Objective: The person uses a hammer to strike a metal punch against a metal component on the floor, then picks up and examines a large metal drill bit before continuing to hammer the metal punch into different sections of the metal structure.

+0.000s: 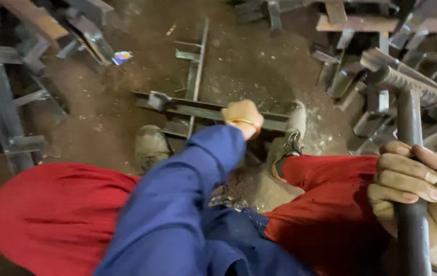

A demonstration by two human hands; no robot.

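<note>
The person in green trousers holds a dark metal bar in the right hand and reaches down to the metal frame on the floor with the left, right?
Not quite: the head view shows red trousers, not green. The rest holds: right hand, dark metal bar, left hand, metal frame.

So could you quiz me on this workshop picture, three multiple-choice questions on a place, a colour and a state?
1. Where does the metal frame lie?
A on the dirt floor
B on a bench
C on a wall

2. What colour is the sleeve on the left arm?
A green
B blue
C white

3. How is the right hand?
A open and free
B flat on the knee
C closed round a dark metal handle

Answers: 1 A, dirt shows all round it. 2 B, the cloth is blue. 3 C, the fingers wrap the handle.
</note>
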